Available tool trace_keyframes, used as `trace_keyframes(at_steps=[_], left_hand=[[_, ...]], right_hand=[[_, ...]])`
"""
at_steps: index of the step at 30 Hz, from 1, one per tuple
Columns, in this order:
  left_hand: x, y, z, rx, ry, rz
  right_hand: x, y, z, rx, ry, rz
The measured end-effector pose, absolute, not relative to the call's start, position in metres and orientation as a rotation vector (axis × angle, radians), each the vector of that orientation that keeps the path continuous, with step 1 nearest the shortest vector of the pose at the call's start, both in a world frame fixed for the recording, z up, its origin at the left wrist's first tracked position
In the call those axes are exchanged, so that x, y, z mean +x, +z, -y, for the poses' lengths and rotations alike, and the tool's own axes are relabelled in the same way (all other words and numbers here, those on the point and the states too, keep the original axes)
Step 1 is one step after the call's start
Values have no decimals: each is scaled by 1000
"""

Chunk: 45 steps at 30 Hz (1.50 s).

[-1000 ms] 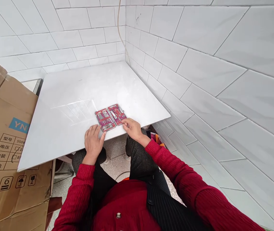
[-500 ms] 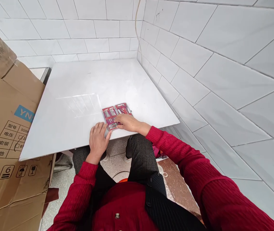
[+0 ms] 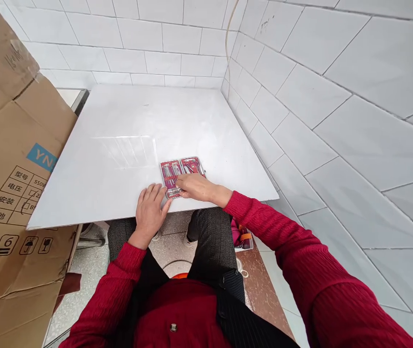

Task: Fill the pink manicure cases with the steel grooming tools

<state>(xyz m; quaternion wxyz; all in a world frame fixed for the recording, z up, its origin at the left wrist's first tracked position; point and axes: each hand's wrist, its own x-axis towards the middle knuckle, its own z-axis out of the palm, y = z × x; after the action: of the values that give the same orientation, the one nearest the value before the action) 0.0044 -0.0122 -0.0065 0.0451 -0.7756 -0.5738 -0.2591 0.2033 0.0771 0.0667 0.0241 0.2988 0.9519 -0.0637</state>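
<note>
An open manicure set (image 3: 170,172) with a red lining lies near the front edge of the white board (image 3: 119,116). Slim metal tools fill its two halves, and a silver nail clipper (image 3: 173,192) lies along the near left part. My right hand (image 3: 199,187) reaches over the case from the right and covers its near right part. Its fingers are bent together at the clipper; whether they grip a piece is hidden. My left hand (image 3: 150,209) rests flat on the board's edge, fingers out, its thumb beside the case's near left corner.
A large cardboard box (image 3: 18,169) stands along the board's left side. Tiled walls (image 3: 322,96) close off the back and right, with a thin cable (image 3: 227,43) in the corner. Below right, a container with pink and orange items (image 3: 244,237) sits near my knee.
The view has shifted slightly, so the board and case appear a little further right. My right hand stays over the case with small finger movement; my left hand holds its place.
</note>
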Motion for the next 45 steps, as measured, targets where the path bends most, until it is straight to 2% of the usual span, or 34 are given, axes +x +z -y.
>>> trace_keyframes(at_steps=[8,15,17,20,22,27,31,35,38,45], left_hand=[[4,-6,14,-2356,-770,1736],[3,-5,15,-2344,-750,1727],[3,-5,14,-2338,-744,1719],[2,-7,13,-2327,-746,1708],[2,-8,12,-2316,-744,1698],[1,-8,10,-2301,-733,1671],[1,-9,9,-2325,-744,1687],[1,-8,10,-2330,-759,1728],[3,-5,17,-2344,-728,1775],[8,0,29,-2328,-678,1856]], right_hand=[[213,37,-75,1138,-453,-3128],[229,5,-63,1552,-1020,-3429],[240,-1,-64,1864,-1001,-3437],[261,-9,-70,2343,-765,-3324],[274,-15,-74,2497,-669,-3189],[285,-20,-79,2436,-686,-3043],[282,3,-96,2402,-718,-3001],[271,23,-131,2136,-604,-3088],[257,15,-146,1834,-711,-3204],[252,-20,-153,1870,-722,-3348]])
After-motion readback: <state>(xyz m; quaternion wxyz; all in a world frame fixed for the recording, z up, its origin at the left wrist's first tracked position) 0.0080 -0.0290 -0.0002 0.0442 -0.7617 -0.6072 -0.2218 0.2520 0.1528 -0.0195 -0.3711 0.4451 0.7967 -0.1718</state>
